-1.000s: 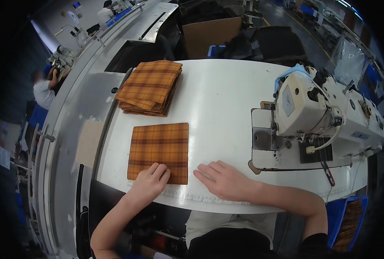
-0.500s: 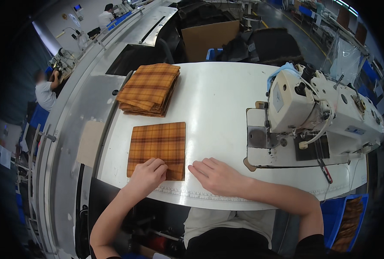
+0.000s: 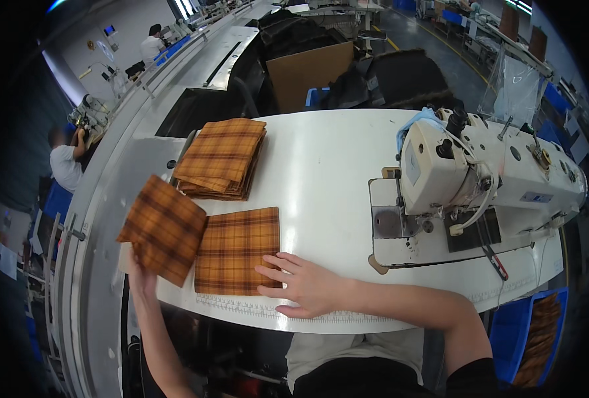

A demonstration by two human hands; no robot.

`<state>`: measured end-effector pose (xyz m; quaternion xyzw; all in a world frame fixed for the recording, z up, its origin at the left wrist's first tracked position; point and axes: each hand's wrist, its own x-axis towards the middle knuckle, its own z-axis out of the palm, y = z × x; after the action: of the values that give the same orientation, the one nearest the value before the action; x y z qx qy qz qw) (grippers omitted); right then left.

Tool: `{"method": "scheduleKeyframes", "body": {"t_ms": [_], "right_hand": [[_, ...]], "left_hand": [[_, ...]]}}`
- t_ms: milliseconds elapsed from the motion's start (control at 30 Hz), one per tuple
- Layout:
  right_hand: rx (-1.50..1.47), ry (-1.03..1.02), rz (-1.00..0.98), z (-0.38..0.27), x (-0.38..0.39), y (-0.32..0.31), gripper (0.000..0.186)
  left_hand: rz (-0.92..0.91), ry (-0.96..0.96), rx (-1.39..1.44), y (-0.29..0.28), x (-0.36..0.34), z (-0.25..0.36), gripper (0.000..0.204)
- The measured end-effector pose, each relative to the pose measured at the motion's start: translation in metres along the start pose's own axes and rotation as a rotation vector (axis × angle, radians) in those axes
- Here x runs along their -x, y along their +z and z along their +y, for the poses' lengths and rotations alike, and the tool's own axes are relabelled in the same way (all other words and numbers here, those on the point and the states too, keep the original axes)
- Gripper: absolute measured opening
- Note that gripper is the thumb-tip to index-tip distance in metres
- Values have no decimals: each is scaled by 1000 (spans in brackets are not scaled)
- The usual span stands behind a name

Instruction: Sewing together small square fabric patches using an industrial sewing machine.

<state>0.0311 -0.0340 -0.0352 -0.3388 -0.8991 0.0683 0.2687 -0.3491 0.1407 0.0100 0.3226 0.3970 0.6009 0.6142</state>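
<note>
My left hand (image 3: 142,272), at the left of the white table (image 3: 324,172), grips an orange-brown plaid fabric piece (image 3: 162,225), raised and tilted; its fingers are partly hidden behind the cloth. A matching square piece (image 3: 235,242) lies flat near the table's front edge, over a printed ruler strip (image 3: 334,320). My right hand (image 3: 294,285) is open, fingers spread, with its fingertips resting on the right edge of that flat piece. A stack of similar plaid pieces (image 3: 218,152) sits farther back on the left of the table.
A white sewing machine (image 3: 480,172) occupies the right side, with red-handled snips (image 3: 495,260) before it. A blue bin (image 3: 506,338) of plaid cloth stands below right. Behind are a cardboard box (image 3: 307,76) and dark material (image 3: 400,73). A co-worker (image 3: 65,166) sits at far left.
My left hand has moved left and lifted a plaid piece off the flat one, tilting it. My right hand has moved left onto the remaining piece, spreading its fingers.
</note>
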Motion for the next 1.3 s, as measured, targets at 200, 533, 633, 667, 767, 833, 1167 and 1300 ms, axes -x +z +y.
{"method": "scheduleKeyframes", "body": {"t_ms": [200,533,633,667,767,833,1167,1300], "right_hand": [[15,8,17,-3,2,2,47],[232,546,3,-112,134,-56,61],[427,493,-8,-117,167,-49,48],[349,517,105,-119,167,-53,40],[364,504,80,-122,179,-57,41],[351,517,115,-118,180,-62,39],[-169,1050,494,-85,142,-68,34],[26,829,434,-80,141,-68,38]], "left_hand": [[-210,366,-457,45,32,67,33],[-1072,901,-1447,185,241,-162,23],[-1146,777,-1318,199,270,-159,41],[-1248,746,-1398,198,268,-153,51],[-1415,738,-1569,180,243,-131,56],[-1312,620,-1464,174,226,-114,56],[-650,91,-1177,178,178,-128,9],[-693,-48,-1144,185,170,-124,13]]}}
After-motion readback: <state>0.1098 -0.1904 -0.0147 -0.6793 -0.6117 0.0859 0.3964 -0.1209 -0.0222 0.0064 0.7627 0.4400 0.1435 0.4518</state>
